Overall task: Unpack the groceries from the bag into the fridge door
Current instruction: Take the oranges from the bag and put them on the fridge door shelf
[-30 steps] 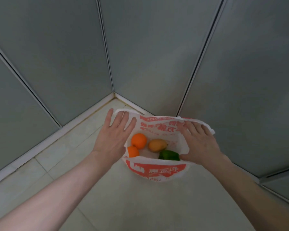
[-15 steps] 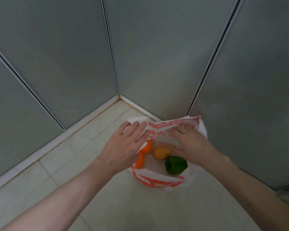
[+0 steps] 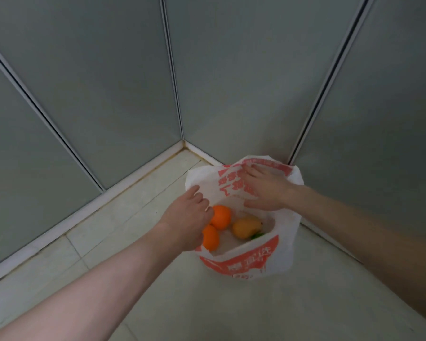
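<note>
A white plastic bag with red print stands open on the floor near the corner. Inside lie two oranges, one upper and one lower, and a yellow fruit. A sliver of a green pepper shows behind the front wall. My left hand has its fingers curled over the bag's left rim, right beside the upper orange. My right hand lies flat with fingers spread against the bag's far wall. No fridge door is identifiable.
Tall grey panels with dark vertical seams meet in a corner just behind the bag. Another panel rises on the right. Pale floor tiles spread left and in front.
The view has shifted, so the bag sits further right. My left hand went from flat to curled at the left rim. My right hand moved onto the far wall, and the pepper is mostly hidden.
</note>
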The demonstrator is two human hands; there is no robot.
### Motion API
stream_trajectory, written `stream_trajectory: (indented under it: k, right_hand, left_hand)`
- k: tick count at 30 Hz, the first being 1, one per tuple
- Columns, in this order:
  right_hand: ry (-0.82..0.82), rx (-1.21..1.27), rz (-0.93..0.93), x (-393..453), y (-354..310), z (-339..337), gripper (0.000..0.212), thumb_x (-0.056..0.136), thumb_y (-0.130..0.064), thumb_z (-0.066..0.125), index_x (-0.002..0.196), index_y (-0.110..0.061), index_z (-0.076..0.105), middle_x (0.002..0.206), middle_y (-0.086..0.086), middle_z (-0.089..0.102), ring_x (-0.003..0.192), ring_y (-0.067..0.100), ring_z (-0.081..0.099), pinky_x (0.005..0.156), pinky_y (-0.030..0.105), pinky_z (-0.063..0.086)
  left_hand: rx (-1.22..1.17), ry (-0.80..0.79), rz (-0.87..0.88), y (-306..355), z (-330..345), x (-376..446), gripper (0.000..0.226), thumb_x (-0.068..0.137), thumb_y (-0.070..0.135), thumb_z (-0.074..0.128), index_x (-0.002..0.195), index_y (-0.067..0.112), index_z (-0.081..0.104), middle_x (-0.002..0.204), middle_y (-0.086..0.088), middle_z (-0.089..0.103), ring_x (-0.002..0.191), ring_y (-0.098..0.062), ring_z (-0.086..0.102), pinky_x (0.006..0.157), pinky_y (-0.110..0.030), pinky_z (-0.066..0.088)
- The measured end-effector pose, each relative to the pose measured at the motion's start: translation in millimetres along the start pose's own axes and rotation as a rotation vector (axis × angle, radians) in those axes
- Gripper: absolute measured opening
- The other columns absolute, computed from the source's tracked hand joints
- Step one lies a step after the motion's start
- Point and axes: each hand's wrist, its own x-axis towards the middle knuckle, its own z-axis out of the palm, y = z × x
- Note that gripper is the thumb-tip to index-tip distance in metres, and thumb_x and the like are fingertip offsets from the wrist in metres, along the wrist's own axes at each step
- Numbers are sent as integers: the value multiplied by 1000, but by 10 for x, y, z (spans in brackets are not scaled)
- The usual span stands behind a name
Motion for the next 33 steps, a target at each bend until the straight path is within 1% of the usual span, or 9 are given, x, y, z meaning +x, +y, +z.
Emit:
stream_trajectory:
  k: [6,10,16,19,21,24,26,30,33]
  right_hand:
    - [51,79,-57,-66,-262,130,73,102,-54,53,163,-31,22,171,-4,24,155,24,31,125,49,32]
    - [36,13,-118,-38,-415,333,34,100,-48,52,132,-39,59,138,-8,63,117,19,62,102,42,53]
    - [-25,5,-25,182,-458,594,6,91,-41,57,96,-39,59,89,-9,63,73,9,58,67,27,50]
    - [-59,28,-17,306,-450,766,6,95,-46,56,99,-43,52,95,-11,62,80,9,60,69,27,49]
    - [25,107,-36,356,-385,891,38,97,-50,56,134,-44,48,136,-8,60,118,16,61,96,40,55]
    - [46,118,-88,355,-378,891,80,101,-55,51,164,-40,4,175,-7,11,158,24,21,125,54,28]
    - [20,129,-91,376,-423,863,79,102,-50,52,165,-35,8,174,-5,14,157,26,23,125,52,27]
    - [65,146,-43,419,-507,843,48,97,-44,59,142,-31,48,140,-1,60,126,24,60,106,46,51]
    - [54,108,-27,425,-571,847,43,97,-46,56,136,-30,52,130,-1,63,117,24,64,102,47,53]
  left_hand:
    - [-24,19,-43,-15,80,-41,57,97,49,53,139,10,55,130,-11,61,122,-32,55,125,-48,24]
    - [-73,-10,-71,142,58,53,43,102,43,47,124,11,64,117,-9,64,106,-29,59,108,-41,38]
    - [-116,-118,-87,402,149,273,27,99,39,61,111,16,67,113,-8,69,101,-27,61,94,-38,40]
    - [-143,-196,-62,513,298,334,20,100,35,57,109,20,68,115,-6,71,105,-26,62,93,-37,39]
    - [-113,-263,-109,487,339,331,27,101,39,56,119,22,67,122,-4,69,114,-26,61,101,-37,36]
    - [-51,-318,-234,332,409,288,34,102,43,55,127,21,65,124,-3,66,119,-26,57,110,-38,34]
    - [25,-288,-272,248,464,269,30,102,41,56,120,20,68,116,-2,67,112,-23,57,106,-38,36]
    - [-41,-195,-219,319,507,339,25,102,34,55,117,19,68,118,-4,66,110,-25,58,102,-38,38]
    - [-105,-176,-182,422,502,435,29,99,39,60,118,18,68,119,-6,64,111,-26,58,99,-37,38]
